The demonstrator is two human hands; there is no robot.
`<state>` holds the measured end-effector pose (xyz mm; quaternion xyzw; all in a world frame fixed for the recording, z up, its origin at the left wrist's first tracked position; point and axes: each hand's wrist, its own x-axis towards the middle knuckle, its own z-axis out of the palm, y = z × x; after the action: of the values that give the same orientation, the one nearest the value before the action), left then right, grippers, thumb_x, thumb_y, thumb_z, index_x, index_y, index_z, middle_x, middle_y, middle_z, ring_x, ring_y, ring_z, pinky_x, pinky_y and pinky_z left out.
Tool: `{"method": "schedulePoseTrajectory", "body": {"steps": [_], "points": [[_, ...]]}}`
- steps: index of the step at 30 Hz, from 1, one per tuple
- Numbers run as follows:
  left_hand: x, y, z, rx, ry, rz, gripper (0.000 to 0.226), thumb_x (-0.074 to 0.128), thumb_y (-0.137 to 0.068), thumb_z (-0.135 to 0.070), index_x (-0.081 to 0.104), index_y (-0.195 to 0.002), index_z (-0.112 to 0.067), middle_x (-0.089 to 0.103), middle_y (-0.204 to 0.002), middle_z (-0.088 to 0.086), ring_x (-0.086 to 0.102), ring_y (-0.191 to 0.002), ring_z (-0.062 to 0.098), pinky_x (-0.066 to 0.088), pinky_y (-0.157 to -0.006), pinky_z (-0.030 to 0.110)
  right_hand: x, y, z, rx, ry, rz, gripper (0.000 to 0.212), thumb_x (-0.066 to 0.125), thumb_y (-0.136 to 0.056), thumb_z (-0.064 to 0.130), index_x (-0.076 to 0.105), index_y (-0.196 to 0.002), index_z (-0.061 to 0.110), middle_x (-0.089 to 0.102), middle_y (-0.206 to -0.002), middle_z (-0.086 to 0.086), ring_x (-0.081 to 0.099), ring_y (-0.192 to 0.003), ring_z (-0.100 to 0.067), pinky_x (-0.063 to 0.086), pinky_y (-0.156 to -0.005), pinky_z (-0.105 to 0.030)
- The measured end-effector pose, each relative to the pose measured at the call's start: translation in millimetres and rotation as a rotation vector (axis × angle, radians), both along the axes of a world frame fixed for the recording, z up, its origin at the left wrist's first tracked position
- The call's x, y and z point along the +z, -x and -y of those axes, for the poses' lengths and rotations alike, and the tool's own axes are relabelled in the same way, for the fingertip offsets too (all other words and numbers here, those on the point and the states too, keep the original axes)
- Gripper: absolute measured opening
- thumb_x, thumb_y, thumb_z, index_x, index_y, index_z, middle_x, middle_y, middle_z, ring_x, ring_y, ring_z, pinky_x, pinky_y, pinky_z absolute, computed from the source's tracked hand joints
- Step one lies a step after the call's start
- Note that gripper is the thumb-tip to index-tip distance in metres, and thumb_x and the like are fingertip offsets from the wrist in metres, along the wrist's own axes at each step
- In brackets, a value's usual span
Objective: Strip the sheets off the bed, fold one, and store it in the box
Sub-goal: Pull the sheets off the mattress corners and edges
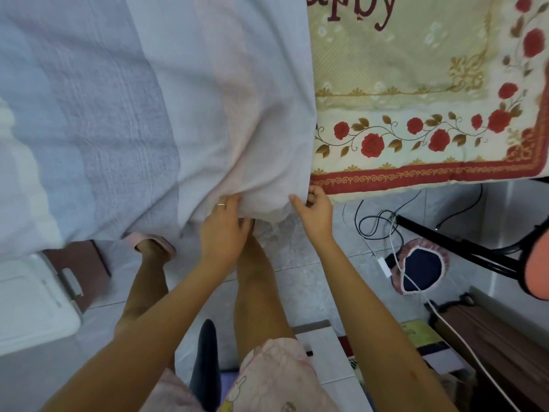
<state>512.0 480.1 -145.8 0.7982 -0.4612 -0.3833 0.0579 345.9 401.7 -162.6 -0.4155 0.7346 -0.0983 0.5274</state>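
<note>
A pale striped sheet [154,108] in lilac, blue and pink lies across the bed and hangs over its near edge. My left hand [224,230], with a ring on one finger, grips the sheet's near edge from below, its fingertips tucked into the cloth. My right hand [313,211] pinches the same edge a little to the right, thumb on top and fingers curled under. To the right of the sheet a cream bed cover [416,93] with red roses and a red border lies bare. A white plastic box [32,304] with a grey latch stands at the lower left.
My bare legs and a pink slipper [154,245] stand on the tiled floor [300,257] under the hands. Black and white cables [383,227], a round frilled cushion [421,269] and a black metal frame [463,245] crowd the right. A brown board [89,263] leans by the box.
</note>
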Motion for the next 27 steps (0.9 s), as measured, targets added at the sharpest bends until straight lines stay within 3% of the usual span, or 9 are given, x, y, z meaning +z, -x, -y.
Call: {"method": "schedulePoseTrajectory", "body": {"steps": [4,6,9,14,17,20,24,27], "points": [[-3,-1,14,-0.078,-0.030,0.100,0.043,0.063,-0.086,-0.027,0.051,-0.124,-0.012,0.056,-0.120,0.009,0.059,-0.098,0.030,0.052,-0.068,0.045,-4,-1,-11,-0.020,0.056,-0.015,0.027,0.065,-0.087,0.017,0.047,-0.107,0.015,0.066,-0.092,-0.001,0.062,-0.079,-0.011,0.049,-0.064,-0.019],[-6,-1,23,-0.121,-0.029,0.105,0.039,0.062,-0.087,-0.027,0.053,-0.121,-0.010,0.057,-0.117,0.012,0.059,-0.097,0.032,0.051,-0.070,0.044,-6,-7,-23,-0.048,0.163,-0.118,0.028,0.064,-0.088,0.020,0.043,-0.106,0.019,0.061,-0.096,0.001,0.059,-0.081,-0.010,0.048,-0.064,-0.017],[-15,-2,33,-0.213,0.028,0.134,0.020,0.059,-0.088,-0.023,0.061,-0.101,-0.007,0.062,-0.099,0.013,0.061,-0.081,0.034,0.048,-0.061,0.041,-12,-15,-41,-0.084,0.263,-0.263,0.016,0.064,-0.089,0.025,0.054,-0.099,0.017,0.054,-0.101,0.003,0.054,-0.086,-0.009,0.046,-0.067,-0.016],[-27,-2,42,-0.340,0.088,0.150,0.010,0.058,-0.084,-0.008,0.063,-0.079,-0.001,0.061,-0.080,0.017,0.058,-0.057,0.036,0.047,-0.048,0.039,-30,-35,-53,-0.308,0.285,-0.216,0.012,0.066,-0.088,0.018,0.062,-0.096,0.010,0.058,-0.097,0.002,0.053,-0.083,-0.007,0.042,-0.066,-0.007],[-22,0,39,-0.395,0.148,0.144,0.010,0.056,-0.085,-0.009,0.060,-0.081,-0.001,0.061,-0.081,0.018,0.057,-0.057,0.036,0.046,-0.048,0.039,-35,-41,-57,-0.379,0.320,-0.225,0.004,0.062,-0.089,0.010,0.063,-0.089,0.006,0.056,-0.093,-0.001,0.050,-0.078,-0.008,0.043,-0.068,-0.015],[-16,0,39,-0.402,0.132,0.171,0.012,0.052,-0.088,-0.014,0.058,-0.086,-0.004,0.059,-0.087,0.015,0.057,-0.061,0.036,0.044,-0.052,0.039,-38,-42,-61,-0.306,0.347,-0.230,0.007,0.060,-0.090,0.013,0.063,-0.088,0.007,0.058,-0.094,-0.005,0.054,-0.081,-0.013,0.046,-0.070,-0.023],[-5,14,34,-0.466,0.142,0.144,0.012,0.048,-0.090,-0.016,0.055,-0.089,-0.006,0.057,-0.092,0.012,0.056,-0.064,0.034,0.043,-0.051,0.037,-38,-25,-61,-0.214,0.395,-0.298,0.008,0.055,-0.090,0.012,0.059,-0.088,0.005,0.056,-0.093,-0.008,0.050,-0.081,-0.013,0.043,-0.071,-0.022],[-3,31,31,-0.517,0.133,0.074,0.015,0.044,-0.094,-0.018,0.054,-0.093,-0.008,0.055,-0.096,0.010,0.055,-0.067,0.033,0.042,-0.053,0.038,-30,-5,-64,-0.268,0.385,-0.291,0.007,0.049,-0.095,0.011,0.050,-0.089,0.007,0.051,-0.083,-0.001,0.046,-0.071,-0.011,0.041,-0.065,-0.023]]}}
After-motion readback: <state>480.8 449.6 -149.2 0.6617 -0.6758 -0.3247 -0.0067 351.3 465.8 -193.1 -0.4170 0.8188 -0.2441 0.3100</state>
